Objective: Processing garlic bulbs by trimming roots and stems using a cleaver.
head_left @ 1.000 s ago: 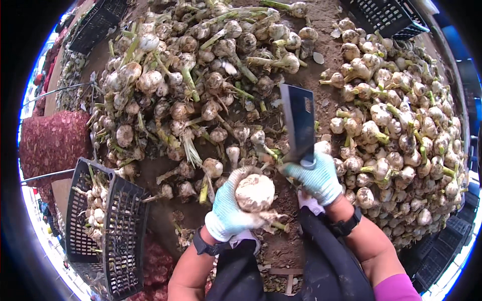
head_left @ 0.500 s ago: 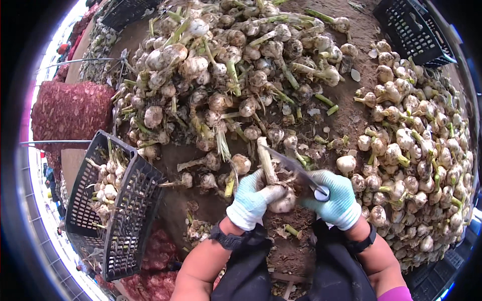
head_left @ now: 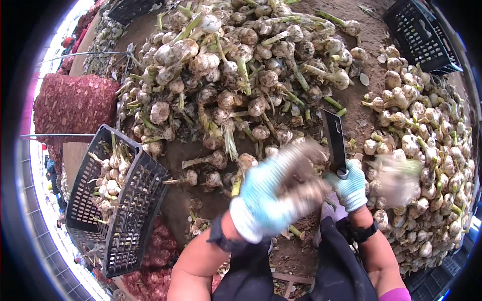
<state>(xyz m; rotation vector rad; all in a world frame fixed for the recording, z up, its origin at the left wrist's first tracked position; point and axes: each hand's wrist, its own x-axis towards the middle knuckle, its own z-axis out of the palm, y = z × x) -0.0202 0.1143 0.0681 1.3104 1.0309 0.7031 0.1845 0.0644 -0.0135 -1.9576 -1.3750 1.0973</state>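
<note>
My right hand [head_left: 350,186], in a pale green knit glove, is closed around the handle of a knife [head_left: 334,138]. Its broad dark blade points up and away from me. My left hand [head_left: 276,188], gloved alike with soiled fingertips, reaches rightward and is smeared by motion. Its fingers and thumb look spread, with nothing visible between them. To the right of the knife, a blurred garlic bulb [head_left: 396,180] is in the air over the right-hand heap of trimmed garlic [head_left: 416,145]. In front lies a large pile of garlic with long stalks [head_left: 221,75].
A tilted black plastic crate [head_left: 133,205] with some garlic stands at left, near red mesh sacks [head_left: 75,108]. Another black crate [head_left: 422,37] sits at far right. Cut stalks and loose skins litter the soil [head_left: 296,251] between my legs.
The garlic bulb has left my left hand and flown rightward. My left hand has swung right, fingers spreading. The knife has turned from slanting across the stalk to nearly upright.
</note>
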